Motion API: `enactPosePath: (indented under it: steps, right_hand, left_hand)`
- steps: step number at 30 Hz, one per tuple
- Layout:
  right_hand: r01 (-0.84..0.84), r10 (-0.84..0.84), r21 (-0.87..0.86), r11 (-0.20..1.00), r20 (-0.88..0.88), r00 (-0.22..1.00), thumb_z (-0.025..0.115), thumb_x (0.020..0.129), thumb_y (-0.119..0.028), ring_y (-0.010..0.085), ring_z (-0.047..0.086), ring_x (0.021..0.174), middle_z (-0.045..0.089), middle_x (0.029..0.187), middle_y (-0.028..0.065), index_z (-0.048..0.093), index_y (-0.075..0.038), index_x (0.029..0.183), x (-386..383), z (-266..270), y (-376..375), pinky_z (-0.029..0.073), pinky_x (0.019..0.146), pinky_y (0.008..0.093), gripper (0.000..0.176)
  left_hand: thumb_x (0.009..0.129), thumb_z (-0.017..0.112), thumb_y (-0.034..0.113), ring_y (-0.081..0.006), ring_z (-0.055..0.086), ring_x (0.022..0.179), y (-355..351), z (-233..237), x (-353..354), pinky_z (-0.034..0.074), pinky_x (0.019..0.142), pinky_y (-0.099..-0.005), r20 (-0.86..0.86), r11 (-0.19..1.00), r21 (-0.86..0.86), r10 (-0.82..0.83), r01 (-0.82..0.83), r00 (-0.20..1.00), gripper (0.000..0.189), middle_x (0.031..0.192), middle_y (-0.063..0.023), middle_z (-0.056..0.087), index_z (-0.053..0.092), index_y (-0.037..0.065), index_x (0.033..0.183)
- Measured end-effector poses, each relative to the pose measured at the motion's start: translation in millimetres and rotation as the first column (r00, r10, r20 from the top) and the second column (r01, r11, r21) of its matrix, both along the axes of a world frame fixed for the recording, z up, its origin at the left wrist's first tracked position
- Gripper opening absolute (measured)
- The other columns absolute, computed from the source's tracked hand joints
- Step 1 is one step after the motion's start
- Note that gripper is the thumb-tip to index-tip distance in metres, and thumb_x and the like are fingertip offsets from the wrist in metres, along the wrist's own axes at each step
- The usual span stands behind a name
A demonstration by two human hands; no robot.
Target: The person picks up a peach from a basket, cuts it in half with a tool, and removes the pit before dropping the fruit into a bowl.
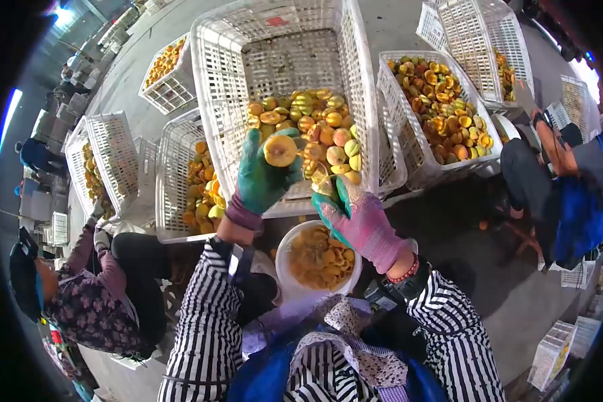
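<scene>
My left hand [266, 175], in a green-coated glove, is closed around a halved peach [279, 151], cut face up. To its right, my right hand [358, 218], in a pink glove with green-coated fingers, pinches something small and pale yellow that I cannot make out. Both hands are over the near edge of a tilted white plastic crate [216, 100]. Whole and cut peaches [328, 120] lie in its lower end. Below my hands stands a white bucket [283, 258] with yellow peach halves [321, 261] and cloudy liquid in it.
Crates of cut peaches stand left [167, 214] and right [496, 151] of mine. A co-worker [94, 295] sits at left, another [576, 187] at right. More stacked crates [110, 151] stand on the grey floor [395, 20].
</scene>
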State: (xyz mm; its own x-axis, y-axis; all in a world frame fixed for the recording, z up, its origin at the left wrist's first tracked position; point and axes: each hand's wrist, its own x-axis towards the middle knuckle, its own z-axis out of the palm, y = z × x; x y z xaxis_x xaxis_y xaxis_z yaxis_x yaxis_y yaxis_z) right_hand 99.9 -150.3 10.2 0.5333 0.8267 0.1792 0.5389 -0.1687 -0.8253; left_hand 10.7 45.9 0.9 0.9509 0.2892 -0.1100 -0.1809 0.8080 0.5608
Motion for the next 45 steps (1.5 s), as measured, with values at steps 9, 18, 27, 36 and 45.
enactPosePath:
  steps: [9,18,27,36,45]
  right_hand:
    - [0.102,-0.098,-0.014,0.995,0.160,0.982,0.058,0.087,-0.042,0.0404,0.061,0.071,0.061,0.072,0.0244,0.057,0.003,0.101,-7.1,-7.9,19.2,0.048,0.060,0.0455,0.046]
    - [0.016,-0.010,-0.133,0.991,0.050,0.999,0.058,0.089,-0.028,0.0394,0.059,0.076,0.060,0.081,0.0222,0.053,0.002,0.108,-13.9,-1.0,20.5,0.045,0.065,0.0452,0.036]
    - [-0.149,0.148,0.000,0.989,0.064,0.987,0.054,0.091,-0.020,0.0368,0.059,0.088,0.060,0.100,0.0185,0.046,0.003,0.121,-21.5,-17.2,17.4,0.046,0.074,0.0420,0.039]
    - [-0.012,-0.005,0.098,0.995,0.177,0.984,0.061,0.086,-0.025,0.0375,0.057,0.094,0.057,0.105,0.0229,0.042,0.007,0.126,-42.2,-6.5,13.8,0.044,0.083,0.0432,0.055]
    - [-0.023,0.005,0.121,0.992,0.147,0.989,0.060,0.085,-0.018,0.0401,0.057,0.093,0.059,0.104,0.0243,0.045,0.007,0.124,-41.9,-20.1,21.2,0.045,0.083,0.0431,0.049]
  left_hand:
    - [0.096,0.040,0.041,-0.0190,0.056,0.104,-48.6,12.1,7.8,0.045,0.091,-0.0326,-0.022,0.953,0.227,0.209,-0.198,0.978,0.048,0.110,-0.0119,0.058,0.048,0.001,0.121]
    - [0.099,0.034,0.032,-0.0187,0.055,0.098,-55.0,16.2,4.3,0.043,0.090,-0.0313,0.056,0.857,0.408,0.319,-0.313,0.946,0.037,0.105,-0.0110,0.058,0.050,0.001,0.112]
    - [0.100,0.025,0.034,-0.0183,0.056,0.080,-62.0,27.1,-0.9,0.045,0.077,-0.0311,0.259,0.057,0.939,0.537,-0.340,0.803,0.045,0.089,-0.0106,0.058,0.052,-0.001,0.104]
    - [0.099,0.030,0.032,-0.0169,0.057,0.085,-73.0,34.7,-6.4,0.045,0.081,-0.0291,0.181,0.358,0.831,0.549,-0.426,0.816,0.037,0.094,-0.0103,0.059,0.048,0.000,0.104]
    - [0.099,0.029,0.040,-0.0160,0.055,0.091,-73.1,33.8,-9.0,0.044,0.084,-0.0293,0.126,0.573,0.684,0.515,-0.450,0.848,0.044,0.100,-0.0101,0.058,0.047,0.002,0.109]
